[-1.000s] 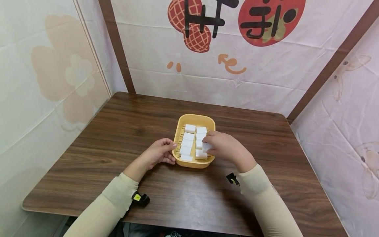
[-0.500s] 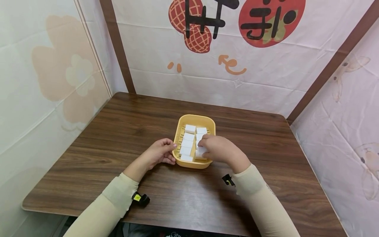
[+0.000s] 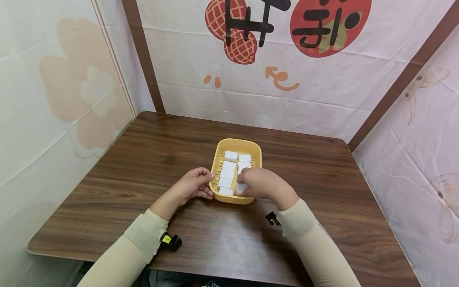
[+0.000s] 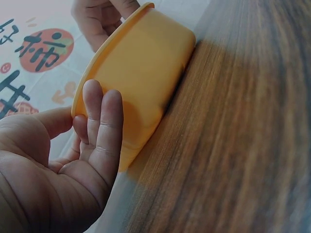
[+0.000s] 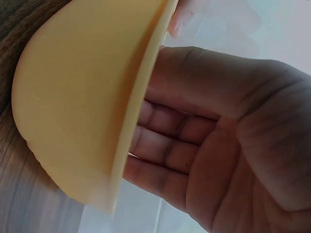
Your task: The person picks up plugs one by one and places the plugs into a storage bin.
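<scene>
Head view shows a yellow tray (image 3: 219, 154) near the middle of the wooden table (image 3: 143, 167), holding white blocks (image 3: 227, 169) in two rows. The right hand (image 3: 263, 183) reaches over the tray's near right side, fingers curled down onto a block in the right row; whether they pinch it or only press it is hidden. The left hand (image 3: 193, 186) rests against the tray's left wall, fingers (image 4: 103, 127) loosely bent and touching the outside, gripping nothing. To seat this block well, I judge the left hand should brace the tray while the right lowers the block square with its neighbours, without nudging them.
</scene>
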Available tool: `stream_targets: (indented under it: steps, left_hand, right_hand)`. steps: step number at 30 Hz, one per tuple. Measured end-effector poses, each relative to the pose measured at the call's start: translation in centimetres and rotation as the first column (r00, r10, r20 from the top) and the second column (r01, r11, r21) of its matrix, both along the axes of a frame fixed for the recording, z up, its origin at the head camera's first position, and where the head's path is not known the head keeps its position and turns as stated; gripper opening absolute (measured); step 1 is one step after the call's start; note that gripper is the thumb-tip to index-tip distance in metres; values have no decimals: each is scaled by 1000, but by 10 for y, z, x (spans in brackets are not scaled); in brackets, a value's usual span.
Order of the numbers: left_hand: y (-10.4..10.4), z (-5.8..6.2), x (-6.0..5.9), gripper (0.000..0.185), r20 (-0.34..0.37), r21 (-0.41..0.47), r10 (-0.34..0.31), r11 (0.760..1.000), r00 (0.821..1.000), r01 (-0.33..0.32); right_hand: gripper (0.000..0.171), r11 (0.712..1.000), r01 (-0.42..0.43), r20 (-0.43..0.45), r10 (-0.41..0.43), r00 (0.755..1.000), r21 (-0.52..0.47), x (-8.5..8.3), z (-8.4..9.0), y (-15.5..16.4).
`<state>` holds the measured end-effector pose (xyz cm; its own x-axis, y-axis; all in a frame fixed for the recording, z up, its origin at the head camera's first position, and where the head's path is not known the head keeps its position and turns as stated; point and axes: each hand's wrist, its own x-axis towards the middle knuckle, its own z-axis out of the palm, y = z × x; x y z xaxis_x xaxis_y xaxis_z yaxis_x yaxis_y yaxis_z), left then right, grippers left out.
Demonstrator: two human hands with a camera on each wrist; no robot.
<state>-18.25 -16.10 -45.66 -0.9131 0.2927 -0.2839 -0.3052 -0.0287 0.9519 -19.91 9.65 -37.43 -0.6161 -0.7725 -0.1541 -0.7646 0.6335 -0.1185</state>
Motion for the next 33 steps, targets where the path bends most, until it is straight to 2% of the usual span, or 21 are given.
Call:
stream_targets:
  steps: [8,17,33]
  left_hand:
    - [0,2,0,23,-1,-9,-2,1000,1000,2]
    - [0,1,0,27,-1,-8,-3,1000,1000,3]
    - [-1,1,0,26,-6,-1,-14,1000,1000,14]
  right_hand:
    - [12,1000,-15,70,15,997,-9,-5,-7,-1]
    - [15,1000,-14,164,16,986,-9,-11,-9,-3]
    - [17,1000,16,206,-16,978,2,-12,-8,-7]
